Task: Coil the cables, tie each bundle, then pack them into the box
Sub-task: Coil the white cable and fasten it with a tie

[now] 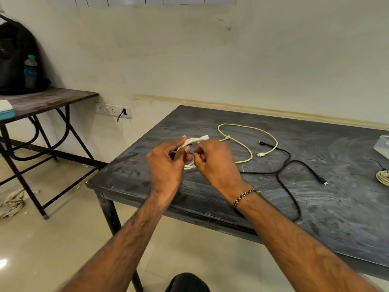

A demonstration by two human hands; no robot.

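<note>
Above the near-left corner of the dark table [263, 207], both hands raised just off the top. Left hand [166, 163] curled round a coiled white cable [194, 141], thumb and fingers gripping the loops, white plug end poking up past the fingertips. Right hand [214, 159] curled too, fingertips pinching a thin dark tie [190, 153] right beside the coil; hard to tell how far round the bundle. Braided bracelet [245, 197] on the right wrist.

Behind the hands, well apart from the table's edges, a yellow-green cable [248, 144] lying loose in a wide loop, white plug at its end. Just beside and partly crossing it, a black cable [288, 175] snaking toward the near edge, one bend reaching the edge itself. Bare tabletop between the black cable and the right side. At the far right edge of view, a clear box [382, 145], cut off, and nearer, a coiled pale bundle [383, 177], also cut off.

Scuffed, streaked dark top; cream wall behind, close along the table's far side. Open tiled floor to the left, then a brown side table [46, 102] bearing a black backpack [14, 57] and a bottle [30, 70], label too blurred to read. Wall sockets [113, 110] low between the two tables. Crumpled rag [13, 201] on the floor.
</note>
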